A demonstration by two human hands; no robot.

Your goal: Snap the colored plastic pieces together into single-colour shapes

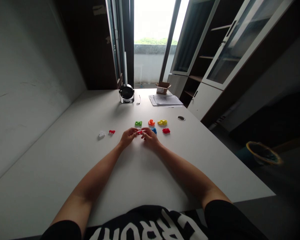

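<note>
My left hand (128, 137) and my right hand (151, 138) meet over the middle of the table, fingers closed in a pinch. Between their fingertips is a small red and white plastic piece (140, 132), partly covered by the fingers. Just behind my right fingers sits a blue plastic piece (154, 130), partly hidden. A green piece (138, 123), an orange piece (151, 122) and a yellow piece (162, 122) lie in a row beyond the hands. To the right rests a red piece (166, 130). Left of my hands are a smaller red piece (112, 132) and a white piece (101, 134).
On the white table (72, 146) stand a round black device on a silver stand (126, 93) and an open cardboard box (163, 88). Papers (165, 100) lie before the box, near a cable hole (181, 118). A bin (262, 153) stands on the floor at right.
</note>
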